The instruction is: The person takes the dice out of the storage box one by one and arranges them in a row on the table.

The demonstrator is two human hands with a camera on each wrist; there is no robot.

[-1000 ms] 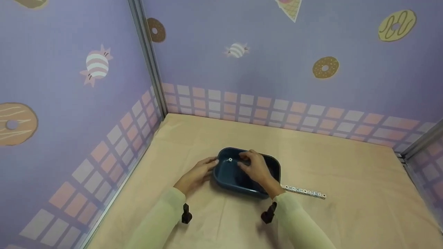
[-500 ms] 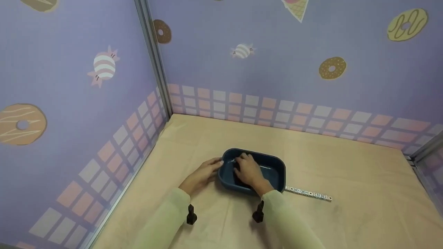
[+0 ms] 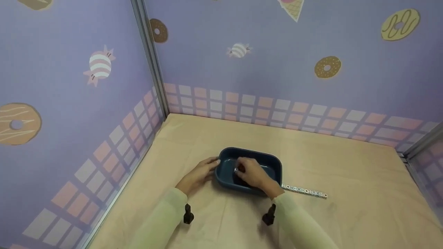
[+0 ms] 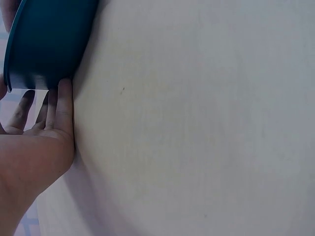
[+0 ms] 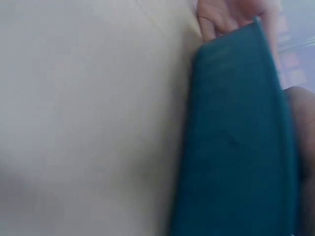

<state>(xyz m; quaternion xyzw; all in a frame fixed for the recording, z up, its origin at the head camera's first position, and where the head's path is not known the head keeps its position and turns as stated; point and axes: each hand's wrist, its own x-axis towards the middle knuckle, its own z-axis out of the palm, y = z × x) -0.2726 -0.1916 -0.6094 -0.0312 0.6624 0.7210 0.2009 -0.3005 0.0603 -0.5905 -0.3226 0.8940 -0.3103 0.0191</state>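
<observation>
A dark blue-green rectangular tray (image 3: 225, 177) with rounded corners stands on the cloth. My left hand (image 3: 199, 174) rests against its left end, thumb at the rim. In the left wrist view the fingers (image 4: 64, 109) reach out fairly straight to the tray's end wall, low by the cloth. My right hand (image 3: 254, 173) is over the inside of the tray, fingers curled, and pinches a small white die (image 3: 236, 169) between thumb and fingertips. The tray wall (image 5: 231, 137) hides most of this hand in the blurred right wrist view.
A straight row of several white dice (image 3: 306, 191) with coloured marks runs rightward from the tray's right side. Beige cloth (image 3: 346, 166) covers the table. Purple patterned walls (image 3: 270, 65) enclose the back and sides.
My right hand has reached down into the tray's left part, taken the small white die from there, and drawn back slightly with it. The left hand stays at the tray's end.
</observation>
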